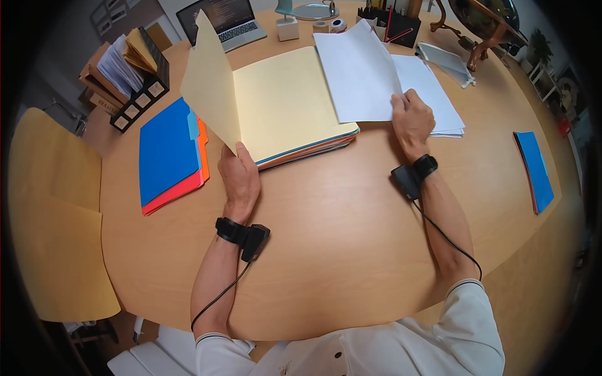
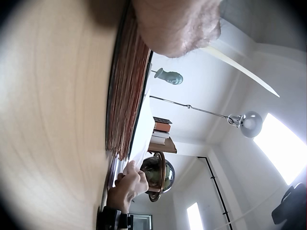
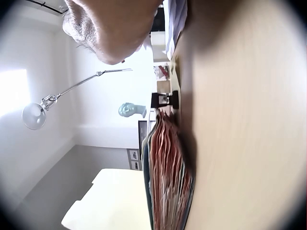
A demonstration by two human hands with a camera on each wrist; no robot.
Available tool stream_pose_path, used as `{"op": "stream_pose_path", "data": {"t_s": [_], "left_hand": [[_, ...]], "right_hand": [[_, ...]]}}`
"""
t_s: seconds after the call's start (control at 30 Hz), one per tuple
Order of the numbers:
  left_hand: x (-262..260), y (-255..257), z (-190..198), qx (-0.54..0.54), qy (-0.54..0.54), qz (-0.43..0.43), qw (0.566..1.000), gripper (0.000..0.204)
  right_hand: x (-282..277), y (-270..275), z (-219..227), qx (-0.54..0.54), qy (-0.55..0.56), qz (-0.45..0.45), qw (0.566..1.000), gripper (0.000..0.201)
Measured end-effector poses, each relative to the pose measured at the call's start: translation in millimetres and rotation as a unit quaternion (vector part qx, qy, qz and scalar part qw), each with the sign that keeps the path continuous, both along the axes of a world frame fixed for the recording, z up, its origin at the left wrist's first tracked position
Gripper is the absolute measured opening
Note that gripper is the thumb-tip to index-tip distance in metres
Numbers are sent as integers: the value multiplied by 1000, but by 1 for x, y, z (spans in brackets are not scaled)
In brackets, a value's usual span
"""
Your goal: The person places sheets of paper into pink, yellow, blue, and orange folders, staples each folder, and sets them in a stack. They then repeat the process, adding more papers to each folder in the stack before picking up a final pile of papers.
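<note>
A cream folder point(image 1: 282, 103) lies opened on a stack of folders, its front cover point(image 1: 210, 81) raised upright on the left. My left hand point(image 1: 240, 178) pinches the cover's lower edge near the fold. White sheets point(image 1: 360, 78) slant over the folder's right edge, and my right hand point(image 1: 414, 122) grips their lower right corner. More white paper point(image 1: 426, 94) lies beneath and to the right of that hand. In the left wrist view the stack's layered edges point(image 2: 127, 91) show beside the left hand point(image 2: 175, 24). The right wrist view shows the right hand point(image 3: 112, 24) and a black clip point(image 3: 164, 100).
Blue, red and orange folders point(image 1: 169, 150) lie at the left, below a black file holder point(image 1: 144, 94). At the back stand a laptop point(image 1: 219, 22), a small bust point(image 1: 286, 25) and a globe point(image 1: 489, 22). A blue folder point(image 1: 534, 169) lies at the right edge.
</note>
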State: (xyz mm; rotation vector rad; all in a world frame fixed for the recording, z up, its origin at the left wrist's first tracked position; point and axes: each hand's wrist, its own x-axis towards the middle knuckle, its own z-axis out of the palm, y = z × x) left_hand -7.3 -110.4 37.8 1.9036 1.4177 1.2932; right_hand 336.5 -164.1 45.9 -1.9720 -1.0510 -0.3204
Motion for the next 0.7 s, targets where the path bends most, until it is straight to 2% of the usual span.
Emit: {"op": "stream_pose_path", "data": {"t_s": [0.1,0.27,0.33,0.4,0.43,0.5,0.67,0.7], "left_hand": [[0,-1,2,-9,-1,6,1000,33],[0,2,-4,59,-20,21,998,35],[-1,3,-5,88,-28,31,995,37],[-5,6,-5,144,49,62,986,39],[-7,8,-7,145,49,62,986,39],[-10,11,-11,92,-20,29,995,38],[-9,10,-9,38,-106,30,993,37],[-9,10,-9,17,-138,24,990,36]], "right_hand": [[22,-7,4,-98,-67,-80,990,20],[62,-14,-8,-86,-128,-111,982,22],[70,-16,-8,-131,-127,-148,972,21],[75,-19,-9,-128,-117,-156,973,22],[77,-20,-10,-125,-107,-162,973,22],[81,-23,-9,-127,-94,-172,972,22],[88,-27,-7,-116,-40,-197,973,25],[90,-27,-10,-69,-45,-211,974,26]]}}
